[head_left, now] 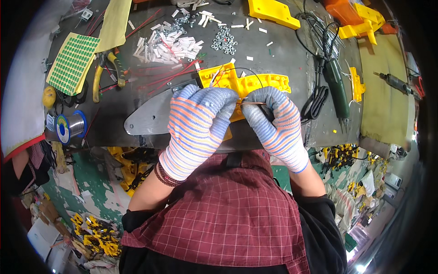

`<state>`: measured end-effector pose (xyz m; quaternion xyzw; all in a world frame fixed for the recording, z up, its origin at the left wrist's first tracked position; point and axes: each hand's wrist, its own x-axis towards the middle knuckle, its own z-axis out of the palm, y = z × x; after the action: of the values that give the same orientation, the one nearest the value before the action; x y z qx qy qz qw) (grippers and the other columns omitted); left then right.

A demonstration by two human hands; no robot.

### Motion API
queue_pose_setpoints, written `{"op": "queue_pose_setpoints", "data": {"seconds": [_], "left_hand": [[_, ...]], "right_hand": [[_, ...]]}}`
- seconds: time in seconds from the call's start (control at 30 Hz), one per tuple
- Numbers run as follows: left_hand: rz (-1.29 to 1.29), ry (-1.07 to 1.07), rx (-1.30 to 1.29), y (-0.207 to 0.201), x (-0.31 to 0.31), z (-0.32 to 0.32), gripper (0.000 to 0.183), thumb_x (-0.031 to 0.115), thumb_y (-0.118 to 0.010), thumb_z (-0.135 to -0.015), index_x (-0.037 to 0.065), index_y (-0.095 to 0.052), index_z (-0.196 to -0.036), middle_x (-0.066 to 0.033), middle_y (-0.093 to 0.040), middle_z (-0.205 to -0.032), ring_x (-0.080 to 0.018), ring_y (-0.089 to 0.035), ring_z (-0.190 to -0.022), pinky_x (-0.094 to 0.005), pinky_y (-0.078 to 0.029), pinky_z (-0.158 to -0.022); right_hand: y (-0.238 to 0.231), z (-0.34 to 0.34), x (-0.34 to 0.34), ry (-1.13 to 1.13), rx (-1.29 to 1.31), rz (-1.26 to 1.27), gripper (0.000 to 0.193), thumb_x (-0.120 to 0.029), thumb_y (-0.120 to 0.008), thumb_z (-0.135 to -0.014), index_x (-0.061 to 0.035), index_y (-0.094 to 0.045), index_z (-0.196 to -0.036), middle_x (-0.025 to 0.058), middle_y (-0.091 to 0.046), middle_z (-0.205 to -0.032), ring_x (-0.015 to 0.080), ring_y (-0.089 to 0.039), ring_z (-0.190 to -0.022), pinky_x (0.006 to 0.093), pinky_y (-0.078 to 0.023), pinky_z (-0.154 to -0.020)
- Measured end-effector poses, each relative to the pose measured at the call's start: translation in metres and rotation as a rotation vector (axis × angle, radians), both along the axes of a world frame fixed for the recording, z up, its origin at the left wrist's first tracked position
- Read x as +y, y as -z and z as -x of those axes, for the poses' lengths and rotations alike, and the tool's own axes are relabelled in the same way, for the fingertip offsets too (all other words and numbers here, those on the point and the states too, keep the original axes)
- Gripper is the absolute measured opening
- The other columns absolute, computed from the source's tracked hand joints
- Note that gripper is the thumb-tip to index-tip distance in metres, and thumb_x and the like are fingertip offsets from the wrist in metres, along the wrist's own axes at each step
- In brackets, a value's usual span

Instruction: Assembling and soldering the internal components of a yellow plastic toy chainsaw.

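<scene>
One left hand [200,109], striped glove: thumb and fingers drawn together in a pinch above the housing; whether the tips grip anything is hidden. One right hand [276,116], matching glove: thumb and forefinger closed on a thin brownish wire [253,103], which spans the short gap toward the left fingertips. One yellow housing [246,83]: on the bench [285,55] near its front edge, hollow side up, partly covered by the hands. One grey plate [153,114]: flat, beside the left hand. Beyond the housing: nuts [223,41], loose; white pieces [171,48], heaped. To the left: pliers [98,77], label sheet [73,59], solder spool [71,127]. To the right: one dark green driver [336,86], lying unheld. Step in hand, by judgement: preparing or joining wire over the housing. Next move, by judgement: calls for both pinches steady, the wire's end kept exposed, and the housing left undisturbed beneath.
</scene>
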<state>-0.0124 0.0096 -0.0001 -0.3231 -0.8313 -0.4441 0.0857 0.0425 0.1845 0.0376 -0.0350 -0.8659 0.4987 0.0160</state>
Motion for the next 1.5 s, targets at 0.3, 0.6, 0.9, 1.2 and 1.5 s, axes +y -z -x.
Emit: {"op": "queue_pose_setpoints", "data": {"seconds": [0.3,0.6,0.9,1.2,1.5], "left_hand": [[-0.027,0.027,-0.024,-0.005,0.0,0.001,0.014,0.008,-0.069,-0.081,0.007,-0.069,-0.095,-0.0096,-0.068,-0.09,-0.0302,-0.061,-0.085,-0.0394,-0.047,-0.077],[-0.041,0.044,-0.156,-0.006,-0.003,0.004,0.014,0.008,-0.069,-0.08,0.005,-0.066,-0.093,-0.0115,-0.066,-0.087,-0.0308,-0.061,-0.081,-0.0394,-0.047,-0.074],[-0.049,0.055,-0.106,-0.004,-0.002,0.002,0.014,0.009,-0.07,-0.08,0.005,-0.066,-0.093,-0.0108,-0.065,-0.086,-0.0299,-0.06,-0.081,-0.0389,-0.046,-0.074],[-0.185,-0.123,-0.147,0.002,0.003,-0.008,0.013,0.008,-0.072,-0.079,0.008,-0.065,-0.09,-0.009,-0.067,-0.087,-0.0319,-0.063,-0.081,-0.0421,-0.046,-0.074],[-0.215,-0.15,-0.127,0.004,0.005,-0.009,0.015,0.008,-0.073,-0.078,0.009,-0.067,-0.092,-0.0081,-0.068,-0.087,-0.0308,-0.064,-0.082,-0.0412,-0.047,-0.076]], "right_hand": [[0.0,0.006,-0.001,-0.007,-0.052,0.119,0.013,-0.009,-0.066,-0.087,0.0001,-0.065,-0.095,0.0121,-0.068,-0.086,0.0207,-0.067,-0.078,0.031,-0.052,-0.072],[0.001,0.004,0.002,0.014,0.199,-0.072,0.011,-0.006,-0.071,-0.082,-0.0057,-0.067,-0.093,0.0086,-0.068,-0.079,0.0207,-0.067,-0.07,0.0311,-0.053,-0.066],[0.001,0.005,0.001,-0.056,0.088,-0.004,0.012,-0.008,-0.068,-0.087,-0.0054,-0.065,-0.098,0.0077,-0.066,-0.078,0.0184,-0.064,-0.069,0.0304,-0.05,-0.064],[-0.01,0.003,-0.001,0.061,-0.208,0.316,0.024,-0.014,-0.059,-0.095,0.0021,-0.065,-0.113,0.0095,-0.068,-0.09,0.0136,-0.063,-0.083,0.027,-0.049,-0.075],[-0.019,0.01,-0.008,0.152,-0.445,0.481,0.02,-0.014,-0.061,-0.093,0.0022,-0.062,-0.106,0.0041,-0.065,-0.084,0.0085,-0.06,-0.076,0.0238,-0.049,-0.069]]}}
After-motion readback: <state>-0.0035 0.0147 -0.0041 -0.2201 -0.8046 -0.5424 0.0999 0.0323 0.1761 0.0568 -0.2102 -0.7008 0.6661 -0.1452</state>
